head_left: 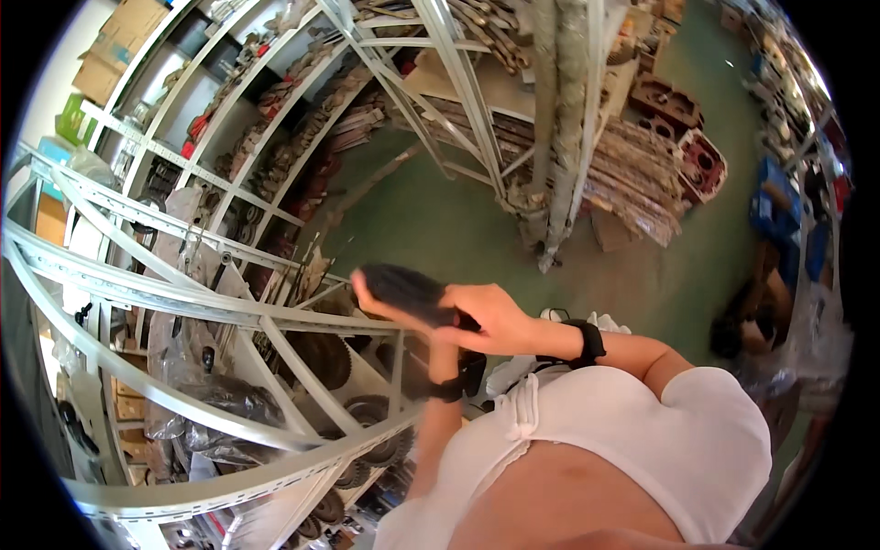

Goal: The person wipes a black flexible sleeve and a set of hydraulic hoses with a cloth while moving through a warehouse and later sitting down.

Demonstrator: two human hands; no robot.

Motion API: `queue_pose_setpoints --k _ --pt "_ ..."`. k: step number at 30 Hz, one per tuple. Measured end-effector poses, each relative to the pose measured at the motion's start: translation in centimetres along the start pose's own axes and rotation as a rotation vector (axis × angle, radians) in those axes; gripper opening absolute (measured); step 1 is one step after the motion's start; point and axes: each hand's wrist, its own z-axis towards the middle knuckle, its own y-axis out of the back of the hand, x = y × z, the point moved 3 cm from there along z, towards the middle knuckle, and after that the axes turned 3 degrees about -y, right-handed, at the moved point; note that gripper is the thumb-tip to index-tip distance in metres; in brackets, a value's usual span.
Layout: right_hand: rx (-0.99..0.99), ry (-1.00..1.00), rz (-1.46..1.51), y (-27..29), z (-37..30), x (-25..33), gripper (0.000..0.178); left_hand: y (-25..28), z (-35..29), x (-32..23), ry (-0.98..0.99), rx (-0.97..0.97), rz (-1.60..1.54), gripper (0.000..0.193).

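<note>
Both my hands are together in the middle of the view, in front of my chest, around a black oblong thing (403, 289). It is blurred and looks soft, perhaps cloth or a glove; its kind cannot be told. My left hand (394, 314) lies along its near side and underneath, with fingertips showing past its far left end. My right hand (490, 316) grips its right end between thumb and fingers. The black thing hides much of the left hand. A black band circles each wrist.
A pale metal rack frame (183, 298) curves close by on the left, with gears (376, 426) and plastic-wrapped parts. Shelves (220, 119) of parts stand behind it. Ahead are metal posts (559, 137), stacked rusty bars (632, 174) and red castings (701, 165) on green floor (440, 220). Blue bins (775, 202) stand right.
</note>
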Motion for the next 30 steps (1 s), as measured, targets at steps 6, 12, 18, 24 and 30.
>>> queue_pose_setpoints --k 6,12,18,24,30 --pt "-0.268 -0.127 -0.032 5.9 9.7 -2.2 0.019 -3.9 -3.6 3.1 -0.257 0.227 0.347 0.024" --pt "-0.198 0.083 -0.252 7.8 7.8 -6.4 0.015 -6.8 2.1 2.3 0.198 0.352 0.134 0.019" --pt "0.047 0.114 -0.388 5.7 10.7 -8.4 0.019 -8.3 10.2 7.6 -0.239 0.437 0.516 0.014" --pt "-0.277 -0.112 -0.436 11.0 21.1 -13.5 0.02 -11.6 12.8 7.3 -0.434 1.006 0.545 0.009" --pt "0.001 0.094 -0.528 5.3 27.7 -13.7 0.019 -9.8 19.2 9.6 -0.526 0.684 0.492 0.009"
